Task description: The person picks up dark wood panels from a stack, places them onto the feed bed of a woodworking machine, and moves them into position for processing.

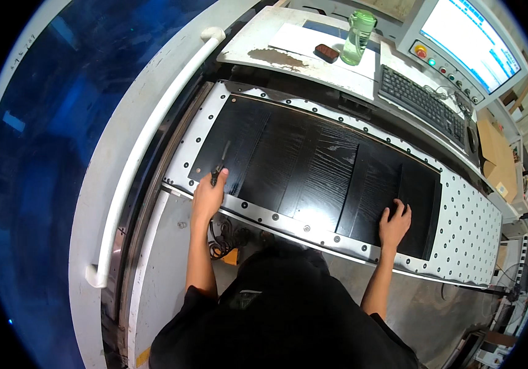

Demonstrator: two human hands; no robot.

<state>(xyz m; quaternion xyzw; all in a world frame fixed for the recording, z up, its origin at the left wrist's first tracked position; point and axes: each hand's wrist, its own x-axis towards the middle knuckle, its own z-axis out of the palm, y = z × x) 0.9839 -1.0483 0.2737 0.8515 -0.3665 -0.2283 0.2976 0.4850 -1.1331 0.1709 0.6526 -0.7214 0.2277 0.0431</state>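
Wide black wood-grain panels [328, 166] lie on a white table studded with dark ball rollers [473, 230]. At the near left edge of the panels, my left hand [207, 195] is closed around a dark air blow gun [216, 174], whose thin nozzle points away over the black surface. A coiled black hose [222, 241] hangs below the table near that hand. Toward the right end, my right hand [395, 224] rests on a panel with its fingers apart and nothing in them. Light glares off the middle of the panels.
Along the left runs a white tubular handle [147, 144] on a machine with a blue window [36, 166]. Behind the table, a worn white desk [264, 37] bears a green bottle [359, 37], a small dark red object [326, 53], a keyboard [421, 101] and a monitor [470, 43].
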